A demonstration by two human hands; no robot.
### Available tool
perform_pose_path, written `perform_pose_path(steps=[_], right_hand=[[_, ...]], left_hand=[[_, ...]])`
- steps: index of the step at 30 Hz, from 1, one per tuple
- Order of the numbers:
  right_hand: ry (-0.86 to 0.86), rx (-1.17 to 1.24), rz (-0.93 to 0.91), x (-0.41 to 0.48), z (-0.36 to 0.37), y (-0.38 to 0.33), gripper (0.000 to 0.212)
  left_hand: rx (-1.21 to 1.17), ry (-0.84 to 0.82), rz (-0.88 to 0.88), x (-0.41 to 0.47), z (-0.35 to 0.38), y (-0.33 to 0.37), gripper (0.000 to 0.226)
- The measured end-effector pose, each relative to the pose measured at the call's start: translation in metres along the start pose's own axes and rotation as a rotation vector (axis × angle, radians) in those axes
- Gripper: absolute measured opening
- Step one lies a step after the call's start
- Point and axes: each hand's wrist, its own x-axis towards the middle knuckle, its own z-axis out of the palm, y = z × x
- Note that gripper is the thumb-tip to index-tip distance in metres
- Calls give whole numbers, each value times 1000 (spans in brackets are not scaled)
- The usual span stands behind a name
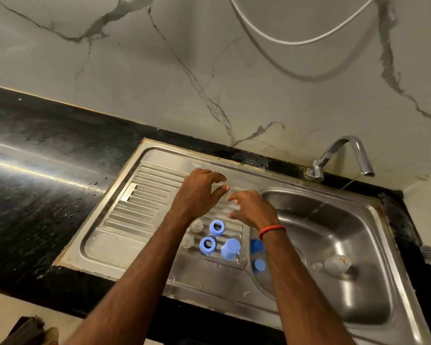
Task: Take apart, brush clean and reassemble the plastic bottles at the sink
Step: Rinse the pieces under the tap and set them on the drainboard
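**Here: both hands hovering empty**

The left hand (199, 192) and right hand (253, 210) are hovering over the drainboard (139, 195), fingers spread, grasping nothing. Blue rings (207, 244), a blue cap (230, 248) and clear teats (197, 225) are sitting on it near the wrists. A clear bottle (337, 263) is lying in the basin (334, 215).

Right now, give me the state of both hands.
Left hand: open, fingers spread, holding nothing.
Right hand: open, fingers loosely curled, holding nothing.

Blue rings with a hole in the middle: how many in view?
2. Both on the drainboard between the forearms: the far ring and the near ring, which is beside a blue cap. The right forearm may hide others.
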Motion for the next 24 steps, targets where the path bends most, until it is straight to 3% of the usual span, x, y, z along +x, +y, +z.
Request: perform_pose_path(steps=[7, 10, 24], right_hand=[[143, 148, 126, -23, -57, 46, 36], [147, 167, 159, -35, -66, 73, 38], [-62, 189, 228, -52, 3, 155, 31]], left_hand=[[-28, -90, 117, 25, 24, 51, 46], [-33, -134, 147, 33, 39, 71, 47], [33, -389, 227, 23, 119, 106, 51]])
